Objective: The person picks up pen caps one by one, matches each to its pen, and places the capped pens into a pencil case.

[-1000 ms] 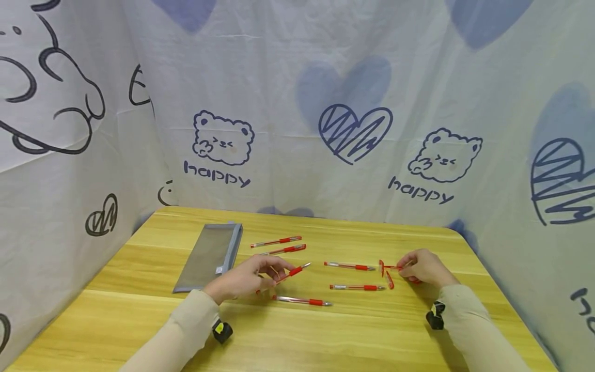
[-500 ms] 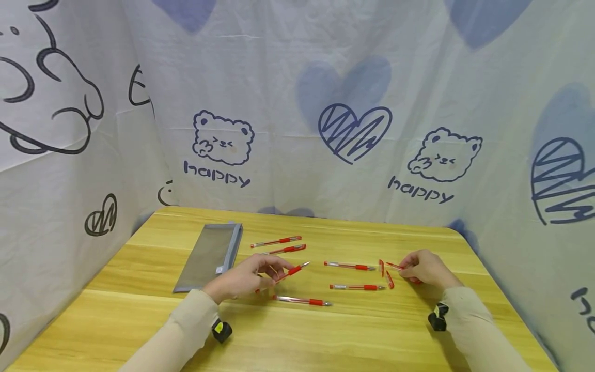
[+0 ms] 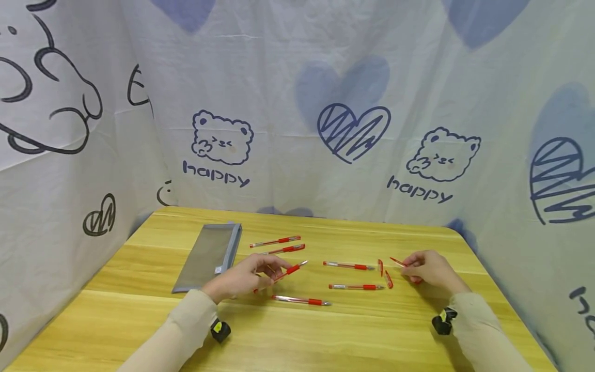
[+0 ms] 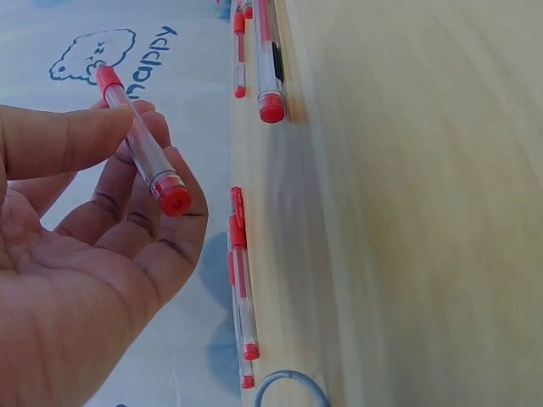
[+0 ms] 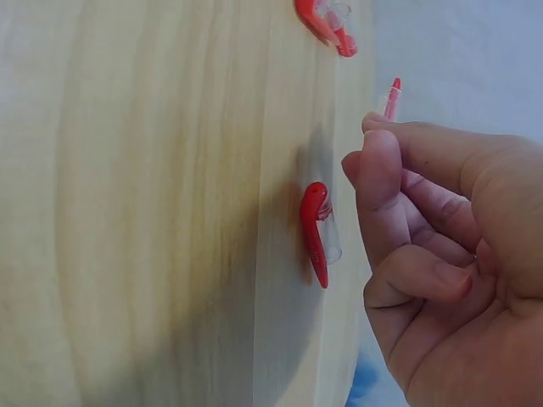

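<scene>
In the head view my left hand [image 3: 248, 276] pinches an uncapped red pen [image 3: 294, 268], tip pointing up and right. Its clear barrel and red end plug show in the left wrist view, between thumb and fingers. My right hand [image 3: 427, 268] pinches a small clear and red pen cap [image 5: 392, 100] between thumb and forefinger; most of it is hidden. One loose pen cap [image 5: 318, 233] lies on the table beside that hand. To its left lie two more caps, one upper cap [image 3: 380, 267] and one lower cap [image 3: 389, 279].
Uncapped pens lie in the middle: an upper pen [image 3: 348, 265], a lower pen [image 3: 355, 287] and a front pen [image 3: 301, 300]. Two more pens, a rear pen [image 3: 275, 242] and a capped pen [image 3: 285, 250], lie behind my left hand. A grey mesh zip pouch [image 3: 204, 256] lies left.
My right hand has drawn slightly right, taking the pinched cap away from the caps on the table and turning its red end upward. The left hand holds its pen almost still.
</scene>
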